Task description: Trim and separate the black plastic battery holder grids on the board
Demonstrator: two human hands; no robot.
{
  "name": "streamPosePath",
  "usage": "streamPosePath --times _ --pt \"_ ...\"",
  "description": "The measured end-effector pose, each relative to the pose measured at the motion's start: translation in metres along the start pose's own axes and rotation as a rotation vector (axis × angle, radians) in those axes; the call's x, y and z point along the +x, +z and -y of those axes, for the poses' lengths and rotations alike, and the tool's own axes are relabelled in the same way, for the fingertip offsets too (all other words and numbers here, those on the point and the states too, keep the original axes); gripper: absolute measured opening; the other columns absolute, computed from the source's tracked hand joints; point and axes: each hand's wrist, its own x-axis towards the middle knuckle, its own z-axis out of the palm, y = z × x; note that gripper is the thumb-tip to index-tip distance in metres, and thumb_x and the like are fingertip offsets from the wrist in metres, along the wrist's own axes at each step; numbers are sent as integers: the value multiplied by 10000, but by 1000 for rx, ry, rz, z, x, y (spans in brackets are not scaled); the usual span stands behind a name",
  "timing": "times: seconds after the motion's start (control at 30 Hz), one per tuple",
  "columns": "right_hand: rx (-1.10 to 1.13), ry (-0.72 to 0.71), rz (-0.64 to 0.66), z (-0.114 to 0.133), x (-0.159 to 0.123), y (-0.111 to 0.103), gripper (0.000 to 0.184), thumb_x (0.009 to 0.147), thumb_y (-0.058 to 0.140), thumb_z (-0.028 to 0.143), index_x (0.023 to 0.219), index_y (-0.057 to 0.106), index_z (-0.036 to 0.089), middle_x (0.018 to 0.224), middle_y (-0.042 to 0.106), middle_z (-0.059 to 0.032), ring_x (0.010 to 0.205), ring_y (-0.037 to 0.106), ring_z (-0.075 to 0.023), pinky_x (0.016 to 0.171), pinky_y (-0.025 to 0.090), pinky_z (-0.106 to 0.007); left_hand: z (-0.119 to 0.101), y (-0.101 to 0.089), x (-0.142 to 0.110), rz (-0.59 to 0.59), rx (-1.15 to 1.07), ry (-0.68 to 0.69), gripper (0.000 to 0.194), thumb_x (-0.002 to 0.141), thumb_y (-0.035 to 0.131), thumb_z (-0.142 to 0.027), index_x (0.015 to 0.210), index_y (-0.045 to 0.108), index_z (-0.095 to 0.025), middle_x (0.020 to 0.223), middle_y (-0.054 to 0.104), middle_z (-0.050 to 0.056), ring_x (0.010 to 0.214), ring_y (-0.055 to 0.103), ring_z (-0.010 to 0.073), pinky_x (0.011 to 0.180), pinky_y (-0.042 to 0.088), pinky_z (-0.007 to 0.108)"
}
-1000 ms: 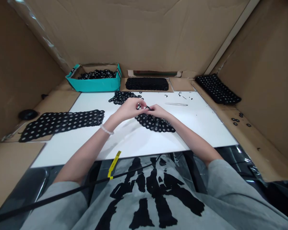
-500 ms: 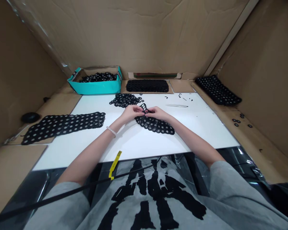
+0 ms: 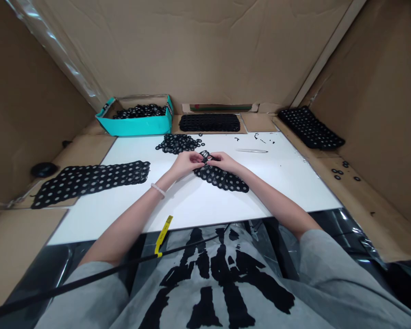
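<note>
A black mesh piece of linked rings (image 3: 226, 179) lies on the white board, its upper left end raised between my hands. My left hand (image 3: 189, 163) pinches that end from the left, fingertips closed on the black rings. From the right, my right hand (image 3: 223, 162) has thumb and fingers closed on the same edge, very near the left fingertips. Exactly which ring each hand grips is too small to make out. Just behind my left hand is a pile of loose black rings (image 3: 178, 143).
A longer ring mesh (image 3: 92, 179) lies at left near a round black object (image 3: 44, 169). Behind stand a turquoise box (image 3: 137, 126) of rings and a folded black mesh (image 3: 209, 122). A white pen (image 3: 252, 151) and another mesh (image 3: 311, 128) are at right. Cardboard walls (image 3: 205, 50) enclose the board.
The raised end of the mesh between my fingers has tilted and sits slightly lower. My hands have shifted only a little and still pinch it.
</note>
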Motion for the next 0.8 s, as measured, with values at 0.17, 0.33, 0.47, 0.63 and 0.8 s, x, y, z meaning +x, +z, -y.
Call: streamPosePath --times 0.17,0.33,0.47,0.63,0.8 --pt "29 -32 11 5 -3 1 377 760 620 476 908 685 136 826 653 -18 791 543 -160 779 407 -275 6 5 0 -12 -206 -110 416 581 819 -462 838 731 -147 799 724 72 706 636 185 698 507 321" --pt "-66 104 13 6 -4 -3 433 695 665 559 733 673 128 647 569 13 662 470 -129 653 354 -255 23 -15 10 -149 -264 -174 295 615 779 -384 777 738 -141 738 714 72 622 599 171 652 495 330" --pt "-61 181 -13 7 -5 -4 430 657 700 549 740 693 127 634 578 11 637 465 -123 646 350 -258 37 -44 19 -493 80 -101 237 764 630 -316 889 752 -157 917 727 107 839 636 249 809 489 398" --pt "-64 203 -84 9 -5 1 392 679 687 517 723 682 127 654 606 0 652 484 -127 663 359 -258 17 -41 11 -419 430 147 283 842 595 -342 1043 743 -207 1142 683 114 1103 538 293 1027 340 478" --pt "35 132 -55 12 -4 2 405 718 653 516 811 707 126 772 670 -18 742 533 -146 745 387 -267 -13 -7 -5 -12 283 239 290 715 750 -460 865 753 -211 880 738 58 846 617 239 830 445 347"
